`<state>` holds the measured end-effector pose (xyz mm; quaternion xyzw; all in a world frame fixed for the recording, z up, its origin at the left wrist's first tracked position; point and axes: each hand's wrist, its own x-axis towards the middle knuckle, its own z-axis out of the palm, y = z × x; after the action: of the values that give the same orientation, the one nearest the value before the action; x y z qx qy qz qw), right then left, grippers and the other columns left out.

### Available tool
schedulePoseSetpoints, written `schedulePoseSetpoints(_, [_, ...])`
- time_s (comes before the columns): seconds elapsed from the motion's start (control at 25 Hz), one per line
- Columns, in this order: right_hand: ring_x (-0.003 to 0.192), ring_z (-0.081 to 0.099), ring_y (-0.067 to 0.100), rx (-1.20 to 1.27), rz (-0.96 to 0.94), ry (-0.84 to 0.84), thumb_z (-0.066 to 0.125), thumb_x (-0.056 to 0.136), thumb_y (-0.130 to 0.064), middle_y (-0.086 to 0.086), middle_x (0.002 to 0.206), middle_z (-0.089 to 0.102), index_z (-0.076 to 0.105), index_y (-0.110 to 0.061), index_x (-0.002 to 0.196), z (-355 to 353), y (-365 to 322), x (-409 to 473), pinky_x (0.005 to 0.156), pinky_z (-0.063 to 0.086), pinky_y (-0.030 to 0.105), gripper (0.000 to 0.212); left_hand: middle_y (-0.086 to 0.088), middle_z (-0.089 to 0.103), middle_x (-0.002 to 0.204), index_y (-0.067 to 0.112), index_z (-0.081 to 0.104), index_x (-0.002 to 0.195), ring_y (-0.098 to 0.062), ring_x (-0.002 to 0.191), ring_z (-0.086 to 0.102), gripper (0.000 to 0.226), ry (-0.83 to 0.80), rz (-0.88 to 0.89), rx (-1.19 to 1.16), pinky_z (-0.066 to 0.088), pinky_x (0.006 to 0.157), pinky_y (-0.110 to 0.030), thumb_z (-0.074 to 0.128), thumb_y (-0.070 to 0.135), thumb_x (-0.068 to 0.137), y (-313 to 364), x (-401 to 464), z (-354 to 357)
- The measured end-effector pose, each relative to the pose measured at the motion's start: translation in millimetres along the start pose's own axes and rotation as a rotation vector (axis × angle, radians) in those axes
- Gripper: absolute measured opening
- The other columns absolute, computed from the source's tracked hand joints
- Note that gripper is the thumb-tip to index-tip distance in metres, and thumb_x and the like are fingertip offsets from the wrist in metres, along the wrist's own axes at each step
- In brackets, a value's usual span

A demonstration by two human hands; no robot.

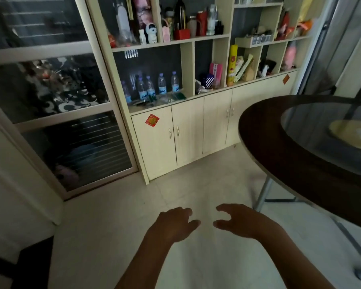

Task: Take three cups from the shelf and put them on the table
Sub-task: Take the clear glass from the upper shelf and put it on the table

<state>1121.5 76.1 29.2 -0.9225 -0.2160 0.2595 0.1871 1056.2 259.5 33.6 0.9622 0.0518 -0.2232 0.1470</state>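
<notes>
Both hands empty, short of the cream wooden shelf unit [196, 65].
My left hand [173, 224] and right hand [240, 221] hung loose-fingered; I should spot cups first, none clearly seen.

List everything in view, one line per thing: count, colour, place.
shelf unit: one, cream, against the far wall, open compartments crowded with bottles and boxes
cabinet doors: several, cream, below the shelves, shut
water bottles: about six, clear with blue labels, lower left compartment
yellow can: one, yellow, lower middle compartment
white figurine: one, upper shelf
red stickers: two, on the doors
round table: one, dark brown, right, with a glass turntable
sliding door: one, glass panels, left
cups: cannot pick out any for certain
left hand: empty, over the floor
right hand: empty, beside it
</notes>
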Motion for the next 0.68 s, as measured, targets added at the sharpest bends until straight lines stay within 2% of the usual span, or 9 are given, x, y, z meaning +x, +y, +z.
schedulePoseSetpoints(0.36, [0.135, 0.035, 0.018, -0.012, 0.050, 0.075, 0.049, 0.086, -0.054, 0.000, 0.150, 0.036, 0.031, -0.029, 0.141, -108.2, 8.0, 161.3, 0.109, 0.029, 0.035, 0.063, -0.007, 0.048, 0.138, 0.022, 0.036, 0.139, -0.023, 0.123, 0.047, 0.058, 0.009, 0.119, 0.013, 0.036, 0.099, -0.036, 0.033, 0.057, 0.092, -13.3, 182.7, -123.0])
schedulePoseSetpoints(0.68, [0.135, 0.035, 0.020, 0.003, 0.016, 0.055, 0.050, 0.086, -0.055, 0.000, 0.151, 0.035, 0.030, -0.030, 0.141, -208.7, 53.8, 314.5, 0.109, 0.030, 0.037, 0.063, -0.007, 0.046, 0.142, 0.020, 0.037, 0.138, -0.023, 0.124, 0.048, 0.057, 0.024, 0.077, -0.009, 0.036, 0.101, -0.036, 0.035, 0.055, 0.092, 2.2, 353.5, -192.5])
